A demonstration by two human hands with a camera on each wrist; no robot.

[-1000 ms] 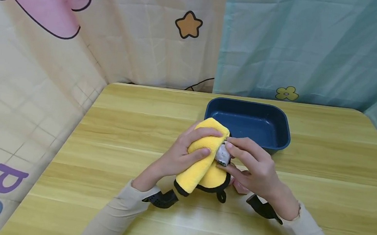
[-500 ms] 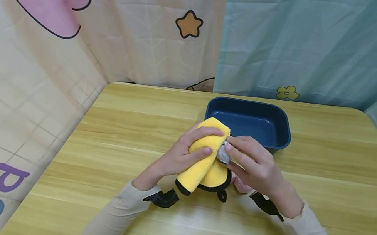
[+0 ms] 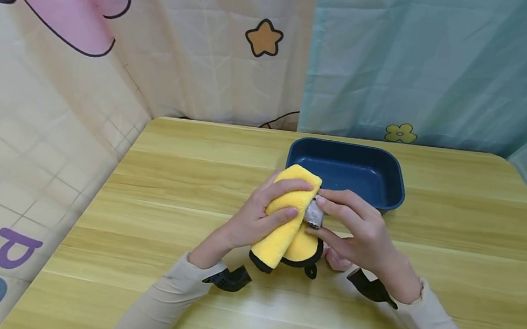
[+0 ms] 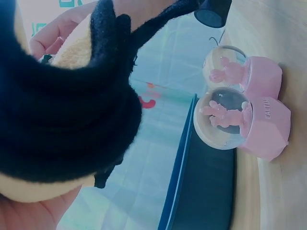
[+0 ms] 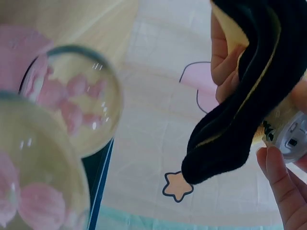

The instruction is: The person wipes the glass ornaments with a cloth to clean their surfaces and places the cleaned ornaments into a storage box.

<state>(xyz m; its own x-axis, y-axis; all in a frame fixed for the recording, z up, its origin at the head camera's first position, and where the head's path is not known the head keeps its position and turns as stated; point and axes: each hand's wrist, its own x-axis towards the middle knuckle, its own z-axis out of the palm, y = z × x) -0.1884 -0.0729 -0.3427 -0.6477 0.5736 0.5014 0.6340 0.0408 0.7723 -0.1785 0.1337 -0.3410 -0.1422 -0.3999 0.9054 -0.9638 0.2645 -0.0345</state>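
Note:
My left hand grips a folded yellow towel with black edging and a small black loop. The towel's right edge presses against a small grey-white object, which my right hand pinches between thumb and fingers. In the right wrist view this object shows a round, silvery end with a dark slot; its kind cannot be told. Much of it is covered by towel and fingers. The towel's black edging fills much of the left wrist view. Both hands work close together above the table.
Two pink-based snow globes with pink figures inside stand side by side on the wooden table, partly behind my right hand in the head view. Beyond the hands sits a dark blue rectangular bin. Printed curtains hang behind the table.
The grey-white object has turned a little in my right fingers. The towel's lower end has shifted slightly right with my left hand. Both grips stay the same.

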